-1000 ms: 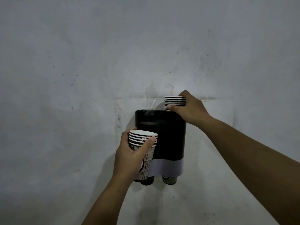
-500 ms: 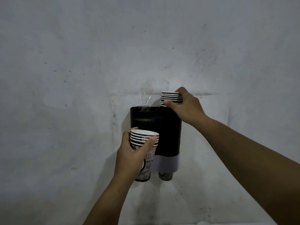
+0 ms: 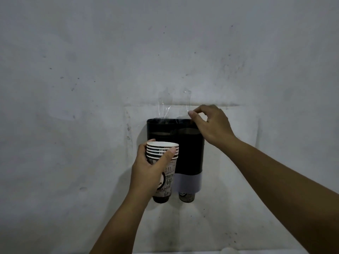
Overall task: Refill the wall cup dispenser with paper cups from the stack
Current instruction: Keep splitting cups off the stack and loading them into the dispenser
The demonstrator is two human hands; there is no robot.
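Observation:
A black two-tube cup dispenser (image 3: 189,153) with a pale band at its foot hangs on the wall. My left hand (image 3: 148,171) grips a stack of several printed paper cups (image 3: 165,162) in front of the dispenser's left tube. My right hand (image 3: 211,123) hovers over the top of the right tube, thumb and fingers loosely pinched, holding nothing. A cup bottom (image 3: 186,197) pokes out under the right tube, and a dark cup bottom (image 3: 161,199) shows below the left one.
A scuffed white wall (image 3: 91,70) fills the view. Clear tape (image 3: 165,105) glints just above the dispenser. A pale edge (image 3: 227,251) shows at the bottom of the frame.
The small stack of cups that my right hand held at the top of the right tube has dropped inside and is out of sight; the hand has let go. My left hand keeps its stack.

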